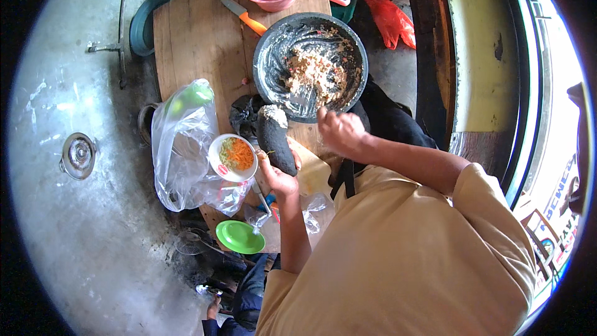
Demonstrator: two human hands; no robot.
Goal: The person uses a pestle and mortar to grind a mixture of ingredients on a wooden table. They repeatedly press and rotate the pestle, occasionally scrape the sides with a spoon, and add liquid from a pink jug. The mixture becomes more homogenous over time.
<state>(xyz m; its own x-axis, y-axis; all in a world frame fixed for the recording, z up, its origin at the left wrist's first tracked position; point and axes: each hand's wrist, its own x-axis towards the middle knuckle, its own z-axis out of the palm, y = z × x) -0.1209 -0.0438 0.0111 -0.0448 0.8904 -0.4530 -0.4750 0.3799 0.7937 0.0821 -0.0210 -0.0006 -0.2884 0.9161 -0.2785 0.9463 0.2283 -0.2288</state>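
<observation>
A wide dark stone mortar (264, 78) holds a coarse, pale, crumbly paste (316, 73), smeared over its inner wall. At its near rim, my right hand (343, 132) is closed, its fingertips pinched over the paste. A flat greyish shape by those fingertips may be a tool, but I cannot make it out. My left hand (281, 177) grips a thick dark stone pestle (275, 143), whose upper end is coated with pale paste. Beside that hand is a white bowl (219, 170) of shredded orange and pale green vegetables; I cannot tell whether the fingers touch it.
An orange-handled knife (249, 20) and a pink dipper (272, 5) lie beyond on the wooden table (186, 31). Clear plastic bags (180, 174) sit left, with a green plate (239, 237) nearer. A red bag (390, 22) lies far right. Another person's hand (214, 307) shows lower left.
</observation>
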